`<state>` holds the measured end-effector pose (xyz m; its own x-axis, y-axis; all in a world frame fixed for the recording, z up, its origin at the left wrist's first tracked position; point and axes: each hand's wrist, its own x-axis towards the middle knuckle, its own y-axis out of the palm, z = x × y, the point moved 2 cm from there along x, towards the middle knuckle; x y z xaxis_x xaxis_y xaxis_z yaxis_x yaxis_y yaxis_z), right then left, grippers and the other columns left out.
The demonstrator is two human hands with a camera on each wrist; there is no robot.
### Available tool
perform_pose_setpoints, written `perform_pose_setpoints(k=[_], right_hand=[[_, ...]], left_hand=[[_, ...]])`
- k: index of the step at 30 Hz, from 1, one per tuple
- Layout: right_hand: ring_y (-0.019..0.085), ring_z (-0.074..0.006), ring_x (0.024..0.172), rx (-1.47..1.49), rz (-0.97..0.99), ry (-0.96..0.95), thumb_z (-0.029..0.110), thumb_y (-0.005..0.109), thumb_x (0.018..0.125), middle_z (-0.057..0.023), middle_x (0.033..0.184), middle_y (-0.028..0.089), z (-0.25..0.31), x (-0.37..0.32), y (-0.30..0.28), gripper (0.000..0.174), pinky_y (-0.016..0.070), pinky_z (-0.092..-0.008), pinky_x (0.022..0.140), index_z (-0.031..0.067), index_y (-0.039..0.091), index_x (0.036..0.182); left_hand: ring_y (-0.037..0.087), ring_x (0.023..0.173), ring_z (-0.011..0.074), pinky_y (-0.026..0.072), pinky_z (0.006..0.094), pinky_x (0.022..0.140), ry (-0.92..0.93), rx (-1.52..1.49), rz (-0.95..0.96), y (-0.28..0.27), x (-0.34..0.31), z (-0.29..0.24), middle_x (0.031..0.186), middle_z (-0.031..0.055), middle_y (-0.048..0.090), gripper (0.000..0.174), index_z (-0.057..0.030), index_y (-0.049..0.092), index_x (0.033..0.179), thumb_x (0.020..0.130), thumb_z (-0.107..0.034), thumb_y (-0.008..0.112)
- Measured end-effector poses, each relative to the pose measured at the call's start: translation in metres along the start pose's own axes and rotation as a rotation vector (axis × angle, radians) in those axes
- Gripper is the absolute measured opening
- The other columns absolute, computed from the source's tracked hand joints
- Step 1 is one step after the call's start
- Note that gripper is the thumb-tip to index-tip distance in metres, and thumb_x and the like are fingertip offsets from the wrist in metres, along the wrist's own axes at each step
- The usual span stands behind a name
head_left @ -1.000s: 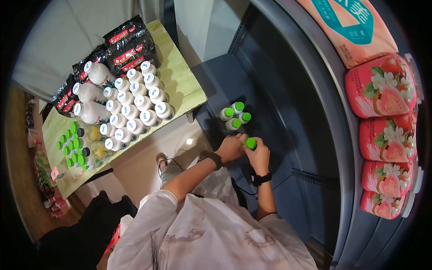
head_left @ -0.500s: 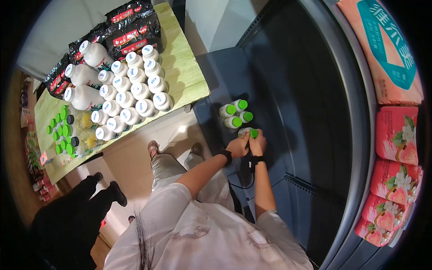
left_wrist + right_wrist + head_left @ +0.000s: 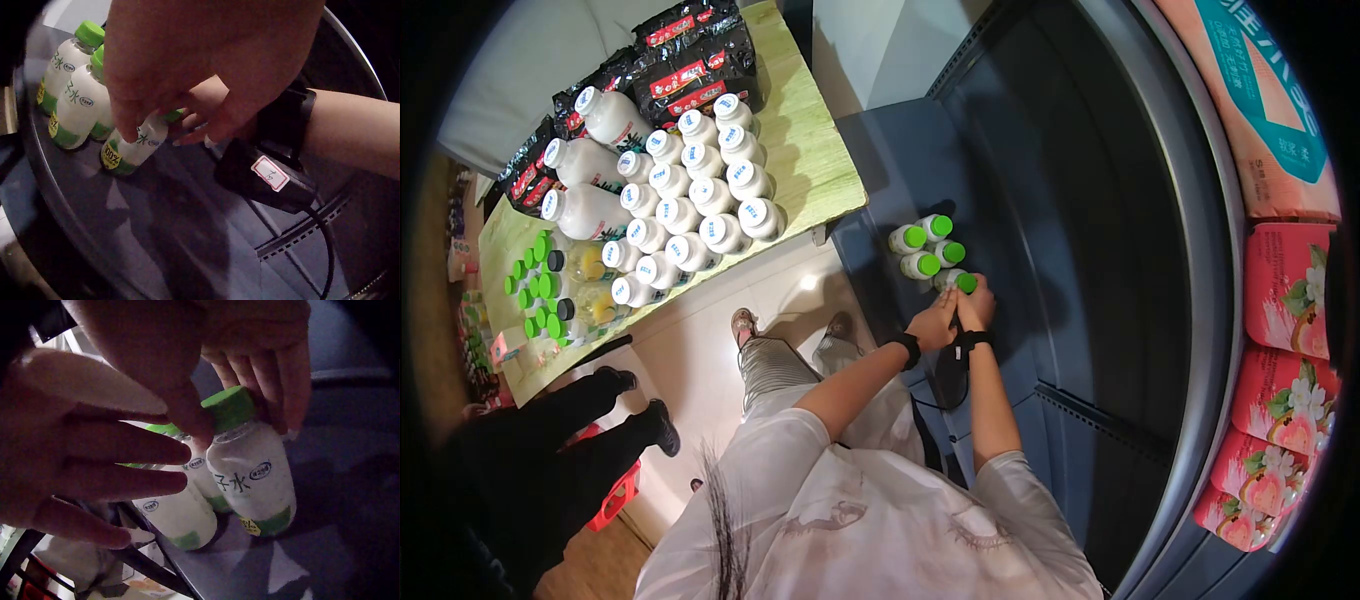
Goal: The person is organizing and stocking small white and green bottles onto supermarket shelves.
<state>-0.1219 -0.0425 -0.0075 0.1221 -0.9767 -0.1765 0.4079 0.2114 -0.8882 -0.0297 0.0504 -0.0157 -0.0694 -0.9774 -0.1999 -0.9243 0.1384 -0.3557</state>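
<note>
In the head view, my right hand (image 3: 977, 307) holds a small white bottle with a green cap (image 3: 947, 278) beside a cluster of several matching bottles (image 3: 919, 264) on a dark grey shelf. The right wrist view shows the thumb in front of the held bottle's neck and the other fingers behind its green cap (image 3: 229, 407). Straight, spread fingers of my left hand (image 3: 119, 447) reach alongside the bottles there. From the left wrist, the left hand (image 3: 206, 50) covers part of the held bottle (image 3: 134, 149), a fingertip right at its label.
To the left, a light green table (image 3: 825, 170) bears rows of white bottles (image 3: 680, 215), larger white bottles (image 3: 585, 165), black packs (image 3: 700, 70) and green-capped bottles (image 3: 535, 285). Pink packs (image 3: 1290, 390) line the right edge. A person's dark-clad legs (image 3: 590, 425) are at lower left.
Both hands have moved forward with the bottle, bringing it close beside the others on the shelf. The head view has shifted, and the other person's legs at lower left have moved slightly.
</note>
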Motion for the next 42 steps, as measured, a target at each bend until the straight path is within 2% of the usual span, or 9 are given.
perform_pose_setpoints(k=[11, 14, 17, 20, 23, 28, 34, 37, 42], right_hand=[[0.065, -0.0411, 0.100, 0.065, 0.049, -0.002, 0.031, 0.077, 0.076, -0.0220, 0.103, 0.069, 0.002, 0.002, 0.005, 0.051, 0.0519, -0.0464, 0.084, 0.0064, 0.060, 0.117], [0.063, -0.0401, 0.108, 0.107, 0.135, -0.036, 0.031, 0.078, 0.076, -0.0260, 0.113, 0.066, 0.002, 0.001, -0.003, 0.069, 0.0502, -0.0447, 0.090, 0.0019, 0.052, 0.132], [0.055, -0.0465, 0.116, 0.190, 0.147, -0.112, 0.034, 0.076, 0.078, -0.0323, 0.123, 0.058, -0.007, -0.007, -0.009, 0.086, 0.0464, -0.0474, 0.097, -0.0004, 0.036, 0.146], [0.058, -0.0374, 0.120, 0.144, 0.127, -0.052, 0.029, 0.074, 0.083, -0.0291, 0.127, 0.058, -0.016, -0.022, -0.016, 0.082, 0.0471, -0.0410, 0.097, -0.0007, 0.033, 0.148], [0.059, -0.0376, 0.117, 0.063, 0.011, -0.088, 0.027, 0.068, 0.088, -0.0281, 0.125, 0.060, -0.013, -0.050, -0.023, 0.074, 0.0477, -0.0410, 0.097, -0.0007, 0.034, 0.147], [0.068, -0.0348, 0.088, 0.237, -0.107, -0.005, 0.019, 0.059, 0.092, -0.0165, 0.101, 0.070, 0.047, -0.089, -0.060, 0.054, 0.0530, -0.0443, 0.079, 0.0067, 0.044, 0.143], [0.067, -0.0338, 0.089, 0.366, -0.119, -0.412, 0.009, 0.058, 0.091, -0.0182, 0.100, 0.069, 0.144, -0.091, -0.076, 0.039, 0.0528, -0.0405, 0.078, 0.0025, 0.056, 0.129], [0.066, -0.0330, 0.092, 0.419, -0.068, -0.532, 0.008, 0.058, 0.091, -0.0191, 0.101, 0.068, 0.203, -0.104, -0.093, 0.030, 0.0516, -0.0383, 0.079, 0.0002, 0.061, 0.120], [0.066, -0.0313, 0.090, 0.477, 0.004, -0.681, 0.005, 0.057, 0.090, -0.0166, 0.101, 0.068, 0.276, -0.140, -0.095, 0.026, 0.0513, -0.0365, 0.080, -0.0008, 0.064, 0.115]], left_hand=[[0.040, 0.136, 0.0377, 0.0378, 0.0380, 0.111, -0.081, 0.095, 0.051, -0.021, -0.019, 0.009, 0.149, 0.0306, 0.033, 0.077, 0.0085, 0.027, 0.146, 0.083, -0.021, 0.059], [0.047, 0.130, 0.0376, 0.0406, 0.0393, 0.108, -0.083, 0.105, 0.101, -0.038, -0.039, 0.013, 0.145, 0.0276, 0.042, 0.065, 0.0028, 0.039, 0.142, 0.086, -0.024, 0.059], [0.054, 0.122, 0.0377, 0.0439, 0.0416, 0.103, -0.099, 0.077, 0.105, -0.067, -0.066, 0.028, 0.134, 0.0240, 0.054, 0.052, -0.0027, 0.052, 0.135, 0.088, -0.025, 0.058], [0.061, 0.109, 0.0391, 0.0480, 0.0441, 0.095, -0.226, 0.012, 0.083, -0.117, -0.109, 0.036, 0.117, 0.0224, 0.065, 0.043, -0.0058, 0.060, 0.127, 0.090, -0.026, 0.057], [0.065, 0.095, 0.0407, 0.0508, 0.0447, 0.085, -0.254, 0.077, -0.069, -0.154, -0.160, 0.047, 0.104, 0.0229, 0.068, 0.040, -0.0045, 0.061, 0.124, 0.090, -0.024, 0.056], [0.066, 0.092, 0.0377, 0.0512, 0.0422, 0.082, -0.299, 0.083, -0.250, -0.215, -0.233, 0.026, 0.103, 0.0222, 0.068, 0.039, -0.0034, 0.061, 0.124, 0.090, -0.022, 0.057], [0.065, 0.100, 0.0362, 0.0501, 0.0402, 0.088, -0.387, -0.021, -0.398, -0.246, -0.279, -0.024, 0.110, 0.0217, 0.067, 0.036, -0.0018, 0.060, 0.124, 0.091, -0.017, 0.054], [0.062, 0.104, 0.0382, 0.0486, 0.0423, 0.091, -0.166, 0.122, -0.405, -0.255, -0.288, -0.035, 0.112, 0.0222, 0.066, 0.037, -0.0026, 0.060, 0.124, 0.091, -0.017, 0.054], [0.061, 0.105, 0.0388, 0.0480, 0.0441, 0.091, -0.137, 0.143, -0.405, -0.283, -0.309, -0.051, 0.115, 0.0203, 0.065, 0.035, -0.0036, 0.060, 0.123, 0.090, -0.014, 0.055]])
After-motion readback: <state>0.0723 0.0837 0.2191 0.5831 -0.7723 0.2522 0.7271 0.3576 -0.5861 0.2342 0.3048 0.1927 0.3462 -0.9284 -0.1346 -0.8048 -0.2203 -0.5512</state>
